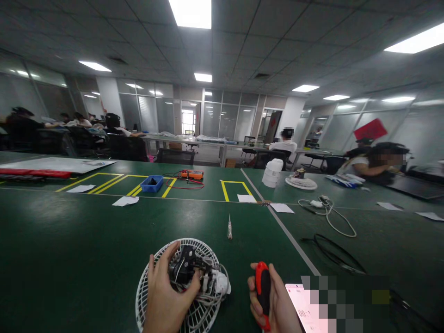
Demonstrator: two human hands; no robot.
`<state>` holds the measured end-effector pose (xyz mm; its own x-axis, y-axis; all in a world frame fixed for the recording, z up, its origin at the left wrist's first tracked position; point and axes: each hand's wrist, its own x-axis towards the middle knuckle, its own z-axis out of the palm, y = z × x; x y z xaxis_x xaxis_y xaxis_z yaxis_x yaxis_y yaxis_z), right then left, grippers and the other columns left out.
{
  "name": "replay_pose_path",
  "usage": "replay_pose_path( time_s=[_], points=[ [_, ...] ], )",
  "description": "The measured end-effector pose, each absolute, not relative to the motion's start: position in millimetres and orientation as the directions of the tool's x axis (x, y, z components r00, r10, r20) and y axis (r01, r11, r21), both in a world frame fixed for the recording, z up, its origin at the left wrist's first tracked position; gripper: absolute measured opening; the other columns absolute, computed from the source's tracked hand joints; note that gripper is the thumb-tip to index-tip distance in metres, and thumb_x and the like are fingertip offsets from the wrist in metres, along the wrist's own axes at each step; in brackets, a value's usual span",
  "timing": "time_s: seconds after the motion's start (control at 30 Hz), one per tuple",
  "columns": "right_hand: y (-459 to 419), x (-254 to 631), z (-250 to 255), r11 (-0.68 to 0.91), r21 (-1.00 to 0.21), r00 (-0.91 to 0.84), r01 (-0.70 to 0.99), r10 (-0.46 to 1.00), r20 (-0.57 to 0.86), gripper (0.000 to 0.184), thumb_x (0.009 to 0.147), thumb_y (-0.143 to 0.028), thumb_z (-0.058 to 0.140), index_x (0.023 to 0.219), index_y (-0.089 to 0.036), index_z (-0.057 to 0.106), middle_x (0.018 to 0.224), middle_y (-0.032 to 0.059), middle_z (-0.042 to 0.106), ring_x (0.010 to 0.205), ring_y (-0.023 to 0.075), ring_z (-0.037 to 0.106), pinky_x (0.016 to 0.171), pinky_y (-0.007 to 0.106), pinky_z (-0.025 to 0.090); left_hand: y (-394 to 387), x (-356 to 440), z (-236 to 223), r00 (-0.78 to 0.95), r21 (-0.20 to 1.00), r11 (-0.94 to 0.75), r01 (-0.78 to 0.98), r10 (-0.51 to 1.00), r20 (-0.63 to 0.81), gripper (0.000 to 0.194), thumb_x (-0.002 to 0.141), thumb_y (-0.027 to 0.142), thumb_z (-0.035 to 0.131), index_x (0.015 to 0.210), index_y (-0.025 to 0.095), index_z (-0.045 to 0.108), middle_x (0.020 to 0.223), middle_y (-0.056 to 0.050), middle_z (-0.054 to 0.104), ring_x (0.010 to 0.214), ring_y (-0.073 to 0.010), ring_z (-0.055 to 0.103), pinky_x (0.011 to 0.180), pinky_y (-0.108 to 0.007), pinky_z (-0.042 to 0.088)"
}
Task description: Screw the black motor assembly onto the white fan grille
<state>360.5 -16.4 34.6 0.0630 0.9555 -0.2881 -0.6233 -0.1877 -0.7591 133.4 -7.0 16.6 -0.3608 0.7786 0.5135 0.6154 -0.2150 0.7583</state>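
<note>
**Fan Motor Held, Screwdriver in Hand**

The left hand (166, 298) closes around the black fan motor (189, 273), which sits on the white fan grille (145, 286) flat on the green table (86, 240). The right hand (274, 305) wraps the red-and-black screwdriver (262, 289) (tip hidden below the frame), just right of the motor. A small tester pen (229, 227) lies beyond both hands.
</note>
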Motion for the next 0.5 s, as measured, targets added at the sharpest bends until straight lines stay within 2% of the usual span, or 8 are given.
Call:
replay_pose_path(
  time_s=[0.17,0.37,0.5],
  points=[
    [-13,359,24,-0.263,-0.764,0.004,-0.589,0.945,-0.328,0.053,0.082,-0.064,0.069,0.110,-0.020,0.061,0.068,-0.0014,0.061,0.038,0.0056,0.034,0.033,0.018,0.022,-3,126,7,-0.302,0.683,-0.189,0.706,0.791,0.531,0.068,0.076,0.050,0.070,0.136,0.026,0.048,0.131,-0.008,0.066,0.128,-0.0330,0.058,0.125,-0.066,0.012],
    [-14,356,26,-0.265,-0.774,0.010,-0.575,0.944,-0.330,0.056,0.080,-0.057,0.072,0.120,-0.020,0.059,0.073,0.0005,0.064,0.042,0.0078,0.039,0.035,0.019,0.026,-4,125,6,-0.296,0.680,-0.163,0.715,0.810,0.506,0.068,0.080,0.054,0.065,0.139,0.026,0.046,0.135,-0.009,0.065,0.129,-0.0317,0.059,0.126,-0.065,0.007],
    [-15,356,31,-0.271,-0.771,0.036,-0.576,0.934,-0.356,0.059,0.079,-0.052,0.069,0.125,-0.018,0.056,0.072,0.0008,0.063,0.043,0.0090,0.038,0.035,0.020,0.024,-3,125,6,-0.275,0.681,-0.149,0.717,0.838,0.472,0.073,0.082,0.056,0.064,0.146,0.028,0.041,0.141,-0.009,0.062,0.134,-0.0321,0.055,0.126,-0.065,0.005]
  ],
)
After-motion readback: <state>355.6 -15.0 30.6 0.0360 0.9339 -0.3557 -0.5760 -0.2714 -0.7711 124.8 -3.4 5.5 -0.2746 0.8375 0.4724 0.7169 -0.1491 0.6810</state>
